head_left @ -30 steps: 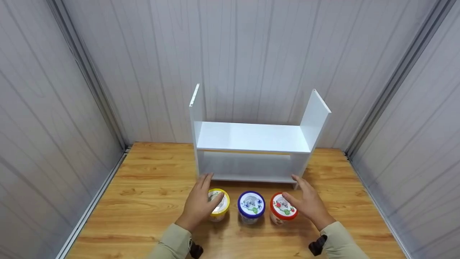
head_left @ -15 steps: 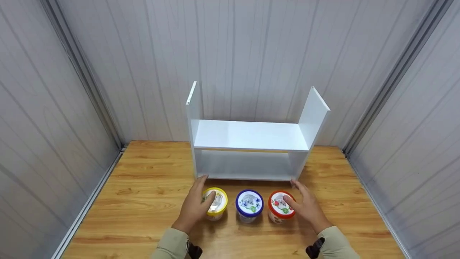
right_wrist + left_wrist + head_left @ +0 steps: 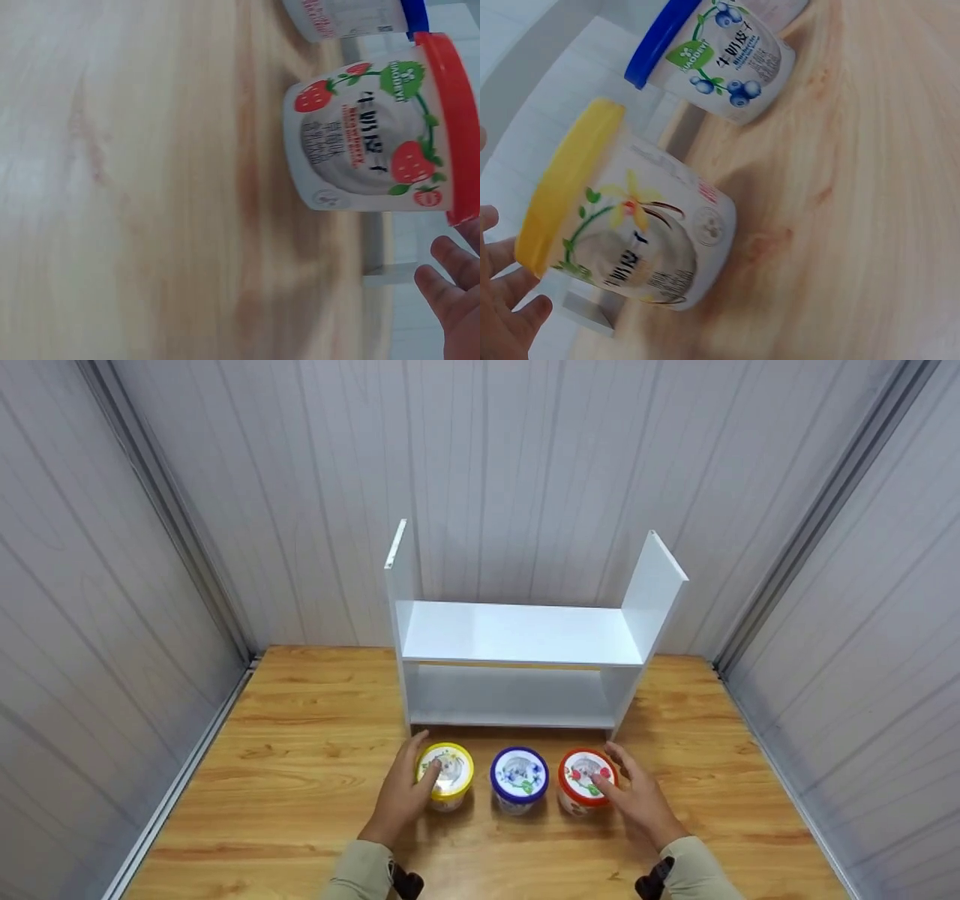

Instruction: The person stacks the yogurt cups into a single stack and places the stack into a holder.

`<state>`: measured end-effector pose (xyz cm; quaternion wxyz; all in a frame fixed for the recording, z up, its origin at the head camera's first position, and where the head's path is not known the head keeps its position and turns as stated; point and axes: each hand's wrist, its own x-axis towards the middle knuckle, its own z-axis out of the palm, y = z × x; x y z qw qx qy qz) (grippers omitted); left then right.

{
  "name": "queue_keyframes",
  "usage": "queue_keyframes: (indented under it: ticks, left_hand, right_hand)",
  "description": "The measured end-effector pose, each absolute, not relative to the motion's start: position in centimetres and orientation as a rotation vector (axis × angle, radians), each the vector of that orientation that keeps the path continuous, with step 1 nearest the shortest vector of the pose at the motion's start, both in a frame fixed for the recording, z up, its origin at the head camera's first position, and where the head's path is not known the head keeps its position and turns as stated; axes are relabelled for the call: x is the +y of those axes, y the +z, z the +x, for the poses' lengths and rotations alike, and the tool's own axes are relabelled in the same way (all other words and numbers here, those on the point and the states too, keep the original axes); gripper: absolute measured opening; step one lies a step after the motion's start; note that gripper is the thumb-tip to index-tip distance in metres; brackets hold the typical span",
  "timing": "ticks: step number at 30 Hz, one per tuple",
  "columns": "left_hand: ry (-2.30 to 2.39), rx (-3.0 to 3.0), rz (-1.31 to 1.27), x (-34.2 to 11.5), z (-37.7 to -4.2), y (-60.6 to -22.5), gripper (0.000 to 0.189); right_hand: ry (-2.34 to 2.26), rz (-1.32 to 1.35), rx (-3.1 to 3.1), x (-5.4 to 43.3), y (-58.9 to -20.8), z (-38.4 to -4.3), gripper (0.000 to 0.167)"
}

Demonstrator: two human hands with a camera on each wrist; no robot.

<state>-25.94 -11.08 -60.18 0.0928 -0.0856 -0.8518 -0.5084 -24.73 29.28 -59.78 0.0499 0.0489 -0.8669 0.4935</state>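
Note:
Three printed tubs stand upright in a row on the wooden table in the head view. The yellow-lidded tub (image 3: pixel 448 771) is on the left, the blue-lidded tub (image 3: pixel 519 776) in the middle, the red-lidded tub (image 3: pixel 585 780) on the right. My left hand (image 3: pixel 405 791) is at the yellow-lidded tub's left side, thumb over its lid and fingers loosely spread. Mirroring it, my right hand (image 3: pixel 641 799) is beside the red-lidded tub, thumb over that lid. The wrist views show fingertips (image 3: pixel 532 311) close to the yellow lid and others (image 3: pixel 431 281) below the red lid; contact cannot be made out.
A white two-level shelf (image 3: pixel 517 634) with tall side panels stands just behind the tubs. Its lower board (image 3: pixel 510 697) ends near the fingertips. Grey panelled walls (image 3: pixel 480 472) enclose the wooden table (image 3: pixel 300 780) at the back and both sides.
My left hand has shifted slightly left, uncovering more of the yellow lid. The right hand has come a little closer around the red-lidded tub. The view has tilted slightly; the tubs stay in place.

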Motion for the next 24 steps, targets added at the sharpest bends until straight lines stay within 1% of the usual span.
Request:
queue_keyframes:
  ticks: [13,19,24]
  left_hand:
    - [-1.751,-2.443,-0.199,-11.1,-25.7,-62.0,0.055]
    - [-1.864,-2.376,-0.160,-11.3,-25.7,-63.3,0.054]
    - [-1.901,-2.343,-0.125,-11.2,-25.7,-64.1,0.052]
  right_hand:
    - [1.704,0.054,-2.579,29.5,-61.8,-24.5,0.075]
    - [1.667,0.066,-2.572,29.1,-62.9,-24.6,0.076]
    - [1.704,0.001,-2.572,28.7,-63.6,-24.6,0.074]
